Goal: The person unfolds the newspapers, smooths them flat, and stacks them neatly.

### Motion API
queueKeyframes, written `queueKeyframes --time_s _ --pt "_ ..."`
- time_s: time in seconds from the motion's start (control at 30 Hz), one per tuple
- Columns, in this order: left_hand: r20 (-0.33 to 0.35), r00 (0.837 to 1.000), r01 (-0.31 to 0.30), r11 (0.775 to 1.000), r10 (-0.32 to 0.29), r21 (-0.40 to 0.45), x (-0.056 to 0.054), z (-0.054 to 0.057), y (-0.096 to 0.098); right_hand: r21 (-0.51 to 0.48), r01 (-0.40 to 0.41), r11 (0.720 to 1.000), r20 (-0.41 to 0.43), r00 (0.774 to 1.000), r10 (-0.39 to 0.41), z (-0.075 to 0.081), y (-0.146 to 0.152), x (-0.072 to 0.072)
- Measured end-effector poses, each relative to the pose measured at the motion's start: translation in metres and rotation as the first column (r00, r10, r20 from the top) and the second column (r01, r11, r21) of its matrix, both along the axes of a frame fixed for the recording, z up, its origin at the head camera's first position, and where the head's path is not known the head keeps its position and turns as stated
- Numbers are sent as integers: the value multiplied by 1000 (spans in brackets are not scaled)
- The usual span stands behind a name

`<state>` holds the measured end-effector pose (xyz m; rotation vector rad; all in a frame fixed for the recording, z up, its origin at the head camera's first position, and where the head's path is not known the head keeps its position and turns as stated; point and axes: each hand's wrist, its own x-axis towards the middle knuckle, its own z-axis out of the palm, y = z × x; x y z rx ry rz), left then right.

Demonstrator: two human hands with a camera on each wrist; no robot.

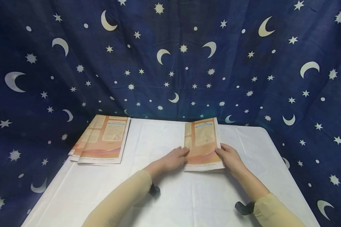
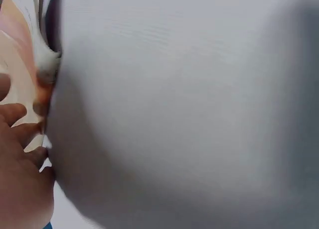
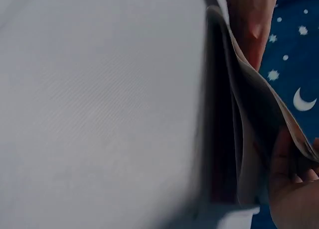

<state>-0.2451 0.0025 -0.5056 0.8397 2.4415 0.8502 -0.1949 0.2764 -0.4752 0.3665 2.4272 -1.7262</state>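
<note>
A folded printed paper sheet, orange and cream with a white border, stands between the two hands at the right of the table's middle. My right hand pinches its right edge, thumb on top. Several layers of the folded sheet bend apart in the right wrist view, the right hand's fingers lying between them. At the left edge my left hand rests with fingers extended against the fold. The left wrist view has the left hand's fingertips touching the paper's side.
A fanned pile of similar folded printed sheets lies at the table's far left. The white cloth-covered table backs onto a dark blue curtain with moons and stars. Dark wrist-worn devices sit under the sleeves.
</note>
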Motion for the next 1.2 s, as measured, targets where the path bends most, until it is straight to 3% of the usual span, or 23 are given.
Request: queueKeyframes --time_s 0.07,0.13,0.23,0.33,0.6,0.7,0.8,0.9,0.97,1.1,1.13,1.2 --pt "88 995 -56 995 49 87 -3 3 -1 23 2 1000 -22 1000 -2 7 -9 -1" --pt "145 986 -105 982 83 155 -6 7 -3 125 -11 992 -91 996 22 13 -17 -1" --pt "189 975 -156 965 117 210 -10 9 -5 354 6 935 -223 972 78 22 -26 -2" --pt "204 969 -187 954 139 236 -11 11 -8 463 38 886 -287 952 109 29 -31 -5" --pt "223 959 -238 928 177 287 -13 20 -23 395 -33 918 -257 955 145 41 -40 -13" --pt "282 942 -276 897 181 347 -14 25 -30 348 -33 937 -269 954 133 44 -46 -16" --pt "351 922 -307 861 164 405 -16 30 -38 218 -34 975 -263 960 93 47 -53 -19" --pt "436 887 -363 818 155 446 -17 36 -48 37 -36 999 -214 976 43 49 -64 -22" --pt "516 842 -430 772 157 468 -18 42 -55 -69 -43 997 -169 985 31 51 -73 -24" --pt "666 737 -566 646 119 512 -21 56 -67 -192 -104 976 -122 989 82 51 -98 -26" --pt "685 721 -581 627 101 519 -21 59 -70 -203 -120 972 -119 988 97 50 -105 -26" --pt "706 705 -589 610 68 530 -23 66 -75 -211 -157 965 -135 982 130 47 -118 -27"
